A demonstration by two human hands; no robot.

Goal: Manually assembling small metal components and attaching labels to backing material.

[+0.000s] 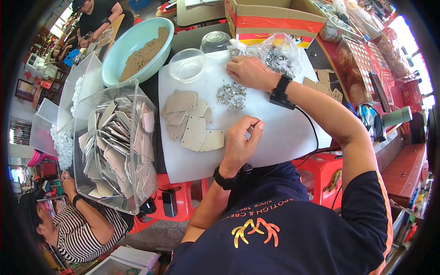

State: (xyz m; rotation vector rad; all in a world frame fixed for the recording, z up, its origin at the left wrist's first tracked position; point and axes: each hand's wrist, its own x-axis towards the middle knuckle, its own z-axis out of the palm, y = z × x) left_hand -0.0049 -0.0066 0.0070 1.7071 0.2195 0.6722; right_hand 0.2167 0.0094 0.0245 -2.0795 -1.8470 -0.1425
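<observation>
My right hand point(251, 72) reaches over the far part of the white sheet point(275, 137), beside clear plastic bags point(282, 58) of small shiny metal pieces. Its fingers are bent downward and closed; their tips are hidden. Nearer to me, my left hand point(241, 141) is curled with thumb and forefinger drawn together. Anything held in it is too small or covered to make out. Between the hands lies a loose heap of small shiny metal pieces point(231, 96). Left of it, flat beige plates point(194, 132) with small corner holes overlap in a pile.
A clear bin point(137, 201) full of similar plates stands at the left, below a light-blue basin point(109, 68). A clear round tub point(188, 65) and an open cardboard box point(275, 18) are at the far side. Two other people sit at the left. A cable runs from my right wristband.
</observation>
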